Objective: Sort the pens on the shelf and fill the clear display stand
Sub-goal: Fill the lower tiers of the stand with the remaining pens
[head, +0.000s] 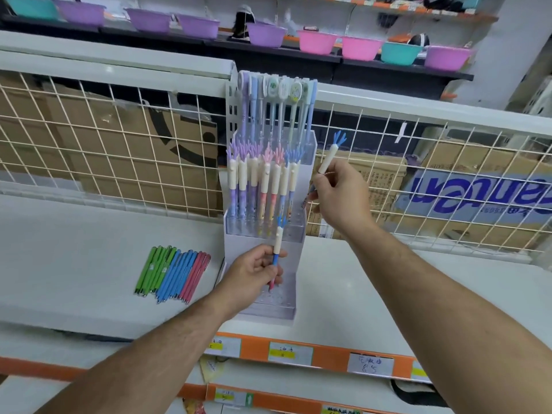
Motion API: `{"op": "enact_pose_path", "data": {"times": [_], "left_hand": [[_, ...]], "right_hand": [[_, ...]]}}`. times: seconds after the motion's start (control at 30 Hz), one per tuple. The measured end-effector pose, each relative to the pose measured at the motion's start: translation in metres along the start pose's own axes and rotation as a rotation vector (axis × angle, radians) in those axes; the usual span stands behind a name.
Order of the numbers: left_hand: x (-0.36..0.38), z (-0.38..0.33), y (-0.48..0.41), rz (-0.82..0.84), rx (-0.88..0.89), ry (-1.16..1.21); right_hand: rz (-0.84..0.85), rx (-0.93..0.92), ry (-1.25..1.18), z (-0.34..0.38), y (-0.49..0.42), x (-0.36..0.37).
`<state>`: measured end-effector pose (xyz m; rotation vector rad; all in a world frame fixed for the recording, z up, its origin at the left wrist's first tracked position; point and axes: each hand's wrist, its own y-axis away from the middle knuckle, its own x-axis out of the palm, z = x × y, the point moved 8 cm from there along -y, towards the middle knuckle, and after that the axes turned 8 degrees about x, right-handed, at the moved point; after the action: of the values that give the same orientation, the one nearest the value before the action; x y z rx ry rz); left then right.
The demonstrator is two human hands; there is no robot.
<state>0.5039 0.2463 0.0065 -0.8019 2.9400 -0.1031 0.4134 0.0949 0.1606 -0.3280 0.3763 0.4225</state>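
Note:
A clear tiered display stand (294,312) rises from the white shelf (89,249). Its top tier holds tall pastel pens (276,109); the middle tier holds several white-capped pens with leafy tops (263,180). My left hand (254,270) grips one such pen with a blue leafy top (278,234), upright, in front of the stand's lower tier. My right hand (337,192) pinches another white-capped, blue-topped pen (330,153), tilted, just right of the stand. Green, blue and pink slim pens (171,273) lie grouped by colour on the shelf, left of the stand.
A white wire grid (119,138) backs the shelf, with cardboard boxes (466,201) behind it. Purple, pink and teal plastic bowls (316,41) line a higher shelf beyond. Orange price strips (328,355) run along the shelf's front edge.

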Motion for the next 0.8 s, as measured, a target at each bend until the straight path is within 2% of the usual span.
{"op": "enact_pose_path", "data": {"times": [0.37,0.7,0.8], "left_hand": [[-0.001,0.002,-0.001,0.054,0.024,0.034],[-0.001,0.001,-0.001,0.053,0.035,0.025],[-0.002,0.003,-0.002,0.049,0.044,0.017]], "right_hand": [[0.072,0.031,0.28,-0.013,-0.003,0.029],[0.016,0.013,0.384,-0.015,-0.001,0.028],[-0.023,0.032,0.332,-0.021,0.008,0.022]]}}
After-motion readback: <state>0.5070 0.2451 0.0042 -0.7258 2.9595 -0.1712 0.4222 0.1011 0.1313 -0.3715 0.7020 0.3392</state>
